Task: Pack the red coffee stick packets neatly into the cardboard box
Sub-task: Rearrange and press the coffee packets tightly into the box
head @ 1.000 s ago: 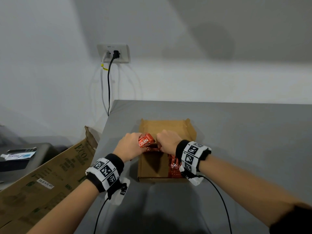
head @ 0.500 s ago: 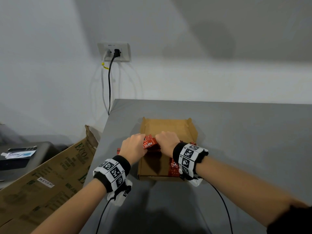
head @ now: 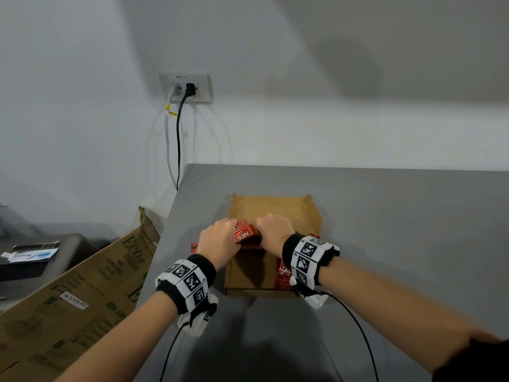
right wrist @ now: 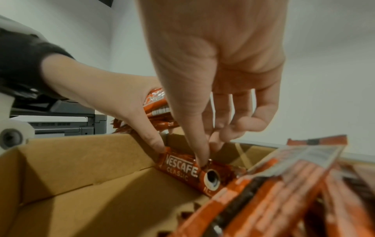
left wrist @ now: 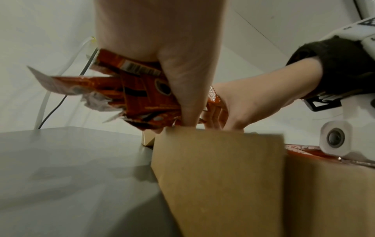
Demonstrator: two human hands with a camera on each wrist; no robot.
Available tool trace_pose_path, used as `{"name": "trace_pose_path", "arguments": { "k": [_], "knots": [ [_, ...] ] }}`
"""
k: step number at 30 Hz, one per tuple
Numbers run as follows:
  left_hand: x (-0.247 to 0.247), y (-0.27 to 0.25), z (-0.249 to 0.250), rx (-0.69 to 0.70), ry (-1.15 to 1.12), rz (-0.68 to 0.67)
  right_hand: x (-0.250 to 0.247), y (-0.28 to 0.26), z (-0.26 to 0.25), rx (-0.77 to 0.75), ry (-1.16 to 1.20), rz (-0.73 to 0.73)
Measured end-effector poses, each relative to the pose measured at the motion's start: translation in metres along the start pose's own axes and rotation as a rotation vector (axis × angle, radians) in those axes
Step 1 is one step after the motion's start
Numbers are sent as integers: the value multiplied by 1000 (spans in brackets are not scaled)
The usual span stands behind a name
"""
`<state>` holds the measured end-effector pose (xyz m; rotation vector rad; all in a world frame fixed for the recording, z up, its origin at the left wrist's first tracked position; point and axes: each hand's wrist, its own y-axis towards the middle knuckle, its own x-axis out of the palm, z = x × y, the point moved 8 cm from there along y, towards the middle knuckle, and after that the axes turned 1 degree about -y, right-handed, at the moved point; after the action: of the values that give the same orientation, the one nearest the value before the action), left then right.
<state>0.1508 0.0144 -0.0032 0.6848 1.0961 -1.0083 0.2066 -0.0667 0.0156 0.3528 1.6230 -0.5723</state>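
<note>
Packing is partway done. The cardboard box [head: 275, 208] sits open on the grey desk [head: 385, 230], toward its left edge and well back from the near edge. A batch of red coffee packets [head: 282, 274] already lies along the box's right wall, seen close up in the right wrist view [right wrist: 284, 192]. The left half of the box floor is bare cardboard.

The left hand [head: 217, 241] hovers over the box's left wall, fingers curled around a bundle of packets [left wrist: 138, 96], with the loose ends sticking out past the wall over the desk. One packet [right wrist: 188, 168] lies slanted inside the box by the left wall. The right hand [head: 272, 230] reaches down into the box, thumb tip [right wrist: 202, 157] pressing on that packet and the other fingers loosely curled behind it; the left thumb [right wrist: 154, 141] touches its other end. It looks like one stick is being seated flat.

Left to do, as a judgement: lay down the held bundle, fill the bare left side, and straighten the rows. One red end [head: 194, 246] shows on the desk just left of the box; can't tell if it is loose or part of the bundle.
</note>
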Motion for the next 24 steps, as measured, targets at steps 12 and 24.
{"name": "trace_pose_path", "arguments": {
  "k": [12, 24],
  "knots": [
    [-18, -2, -7, -81, -429, 98, -10, 0, 27, 93, 241, 105],
    [-26, -9, 17, 16, -978, -89, -55, -17, 24, -95, 666, 279]
  ]
}}
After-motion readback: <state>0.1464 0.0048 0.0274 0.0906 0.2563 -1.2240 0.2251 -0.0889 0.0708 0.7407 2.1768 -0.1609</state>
